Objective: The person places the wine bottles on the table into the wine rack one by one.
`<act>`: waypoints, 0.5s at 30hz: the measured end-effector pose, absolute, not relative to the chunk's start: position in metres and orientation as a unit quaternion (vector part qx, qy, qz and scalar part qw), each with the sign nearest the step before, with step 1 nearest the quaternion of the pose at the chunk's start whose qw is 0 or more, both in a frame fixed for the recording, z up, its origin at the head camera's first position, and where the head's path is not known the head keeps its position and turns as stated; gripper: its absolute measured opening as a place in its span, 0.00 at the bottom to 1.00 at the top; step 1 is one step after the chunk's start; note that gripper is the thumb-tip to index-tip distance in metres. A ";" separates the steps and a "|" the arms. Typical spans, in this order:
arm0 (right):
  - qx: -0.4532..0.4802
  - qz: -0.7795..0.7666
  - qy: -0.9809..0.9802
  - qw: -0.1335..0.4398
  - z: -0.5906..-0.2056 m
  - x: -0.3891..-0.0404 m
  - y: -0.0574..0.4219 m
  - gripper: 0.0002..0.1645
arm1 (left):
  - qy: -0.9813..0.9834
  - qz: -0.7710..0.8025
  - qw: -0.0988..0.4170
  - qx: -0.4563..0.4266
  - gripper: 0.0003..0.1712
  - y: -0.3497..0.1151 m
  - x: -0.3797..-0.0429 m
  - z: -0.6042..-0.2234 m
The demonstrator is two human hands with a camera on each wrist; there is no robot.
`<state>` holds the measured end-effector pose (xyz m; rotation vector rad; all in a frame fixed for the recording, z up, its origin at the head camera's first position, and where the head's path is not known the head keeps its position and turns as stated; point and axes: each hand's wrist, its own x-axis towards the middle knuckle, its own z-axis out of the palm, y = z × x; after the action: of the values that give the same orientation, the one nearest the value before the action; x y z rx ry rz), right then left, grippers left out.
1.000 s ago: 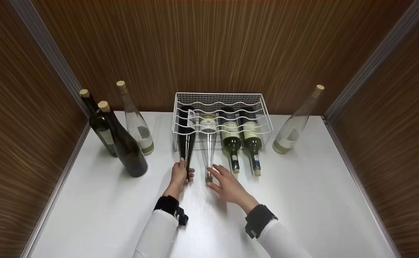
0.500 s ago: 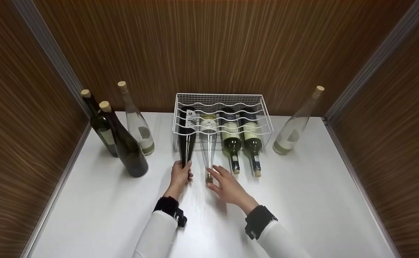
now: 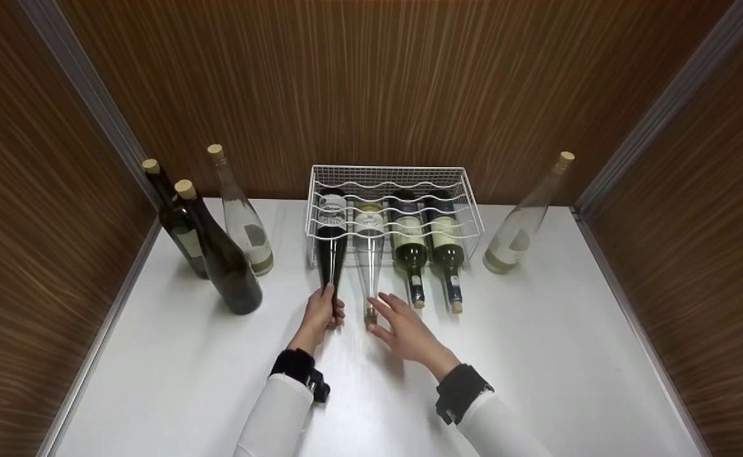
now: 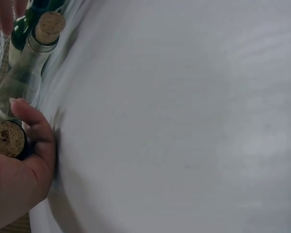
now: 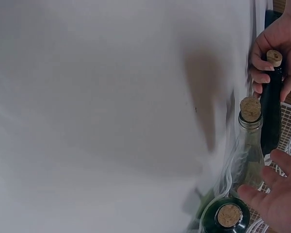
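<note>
My left hand (image 3: pixel 316 315) grips the neck of a dark wine bottle (image 3: pixel 331 257), which lies in the leftmost slot of a white wire wine rack (image 3: pixel 384 167). Its cork (image 4: pixel 8 139) shows inside the curled fingers in the left wrist view. The bottle's pale label (image 3: pixel 333 212) faces up through the wires. Beside it lies a clear glass bottle (image 3: pixel 369 254), neck toward me. My right hand (image 3: pixel 406 328) is at that neck with loosely spread fingers. In the right wrist view these fingers (image 5: pixel 276 172) lie alongside the clear bottle, not wrapped round it.
Two green bottles (image 3: pixel 411 251) (image 3: pixel 448 252) lie in the rack's right slots. To the left stand two dark corked bottles (image 3: pixel 228 273) (image 3: pixel 184 231) and a clear one (image 3: pixel 244 222). Another clear bottle (image 3: pixel 517 231) stands right of the rack. Wood-grain panels (image 3: pixel 371 82) enclose the white table (image 3: pixel 568 355).
The dark bottle has turned about its length, so its label has swung from the right side to face up. My left fingers have shifted slightly on the neck; my right hand has stayed put.
</note>
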<state>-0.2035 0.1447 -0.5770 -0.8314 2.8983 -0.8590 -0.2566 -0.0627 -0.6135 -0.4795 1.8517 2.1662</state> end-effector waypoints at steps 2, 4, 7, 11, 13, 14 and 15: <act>-0.263 -0.271 0.926 0.006 -0.576 -0.203 0.146 0.35 | 0.641 0.740 0.124 -0.162 0.25 -0.063 -0.257 -0.613; -0.266 -0.270 0.925 0.002 -0.576 -0.203 0.147 0.34 | 0.650 0.734 0.120 -0.158 0.23 -0.063 -0.256 -0.614; -0.272 -0.269 0.924 -0.005 -0.574 -0.202 0.148 0.34 | 0.666 0.723 0.107 -0.151 0.22 -0.062 -0.257 -0.615; -0.277 -0.271 0.922 -0.008 -0.573 -0.200 0.149 0.34 | 0.696 0.699 0.079 -0.145 0.22 -0.062 -0.257 -0.616; -0.276 -0.272 0.922 -0.006 -0.573 -0.200 0.150 0.35 | 0.721 0.677 0.059 -0.139 0.22 -0.063 -0.257 -0.616; -0.275 -0.272 0.922 -0.005 -0.573 -0.200 0.150 0.35 | 0.732 0.666 0.050 -0.137 0.22 -0.064 -0.257 -0.616; -0.273 -0.272 0.923 -0.003 -0.572 -0.200 0.150 0.35 | 0.742 0.656 0.042 -0.134 0.23 -0.064 -0.256 -0.615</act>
<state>-0.1998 0.1499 -0.5721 -0.8578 2.9042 -0.8551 -0.2562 -0.0643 -0.6151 -0.4102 2.2706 2.0062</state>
